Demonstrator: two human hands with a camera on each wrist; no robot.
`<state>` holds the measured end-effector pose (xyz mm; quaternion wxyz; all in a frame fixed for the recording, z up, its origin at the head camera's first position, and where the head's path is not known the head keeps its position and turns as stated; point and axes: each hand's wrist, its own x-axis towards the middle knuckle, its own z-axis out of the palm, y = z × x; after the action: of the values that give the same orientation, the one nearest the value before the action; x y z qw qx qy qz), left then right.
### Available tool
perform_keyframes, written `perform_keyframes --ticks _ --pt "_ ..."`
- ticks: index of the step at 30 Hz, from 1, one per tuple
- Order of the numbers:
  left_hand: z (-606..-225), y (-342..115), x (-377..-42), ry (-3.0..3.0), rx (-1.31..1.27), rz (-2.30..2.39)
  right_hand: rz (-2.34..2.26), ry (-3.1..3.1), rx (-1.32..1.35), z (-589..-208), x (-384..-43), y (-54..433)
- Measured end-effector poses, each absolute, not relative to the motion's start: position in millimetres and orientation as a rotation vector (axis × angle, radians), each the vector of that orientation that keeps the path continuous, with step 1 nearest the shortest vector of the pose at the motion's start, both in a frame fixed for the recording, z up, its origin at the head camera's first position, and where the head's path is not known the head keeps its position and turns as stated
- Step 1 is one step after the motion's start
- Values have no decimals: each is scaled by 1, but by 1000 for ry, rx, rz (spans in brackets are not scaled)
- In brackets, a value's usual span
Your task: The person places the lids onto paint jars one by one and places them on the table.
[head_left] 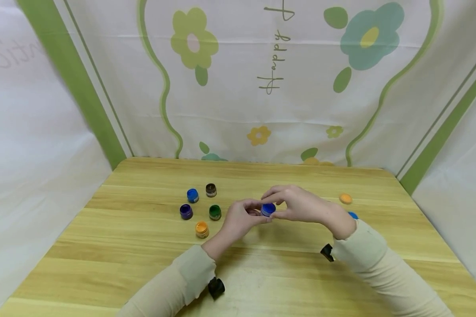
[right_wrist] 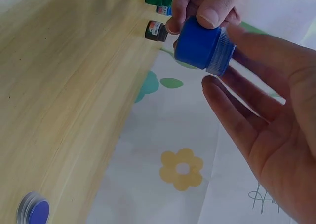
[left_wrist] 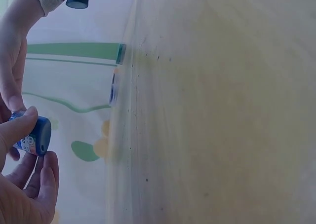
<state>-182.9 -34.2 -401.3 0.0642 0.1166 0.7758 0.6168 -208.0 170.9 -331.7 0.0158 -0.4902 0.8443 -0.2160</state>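
Note:
A small blue paint jar [head_left: 268, 209] is held up between both hands over the wooden table. My left hand [head_left: 239, 218] grips its body, thumb on one side and fingers on the other, with the label showing in the left wrist view on the jar [left_wrist: 29, 140]. Around the clear ribbed lid [right_wrist: 220, 54] at the jar's top, my right hand [head_left: 301, 204] has its thumb and fingertips right at the rim. To the left of my left hand stand uncapped jars: green [head_left: 215, 212], orange [head_left: 202, 230], purple [head_left: 186, 211], blue [head_left: 192, 195] and dark brown [head_left: 210, 190].
On the table [head_left: 103, 246], an orange lid [head_left: 345, 198] lies to the right, and a blue lid [head_left: 353, 215] is partly hidden behind the right forearm. A lid with a purple-blue top [right_wrist: 37, 211] shows in the right wrist view. A flowered cloth [head_left: 226, 101] hangs behind the table.

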Motion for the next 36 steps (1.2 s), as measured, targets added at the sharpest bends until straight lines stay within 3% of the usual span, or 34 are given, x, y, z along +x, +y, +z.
perform_keyframes --ticks 13,36 --pt "-400 -34 -181 2381 344 1807 -702 2659 -1442 -334 -207 173" --pt "-400 -34 -181 2370 368 1823 -727 2606 -1537 -336 -206 173"
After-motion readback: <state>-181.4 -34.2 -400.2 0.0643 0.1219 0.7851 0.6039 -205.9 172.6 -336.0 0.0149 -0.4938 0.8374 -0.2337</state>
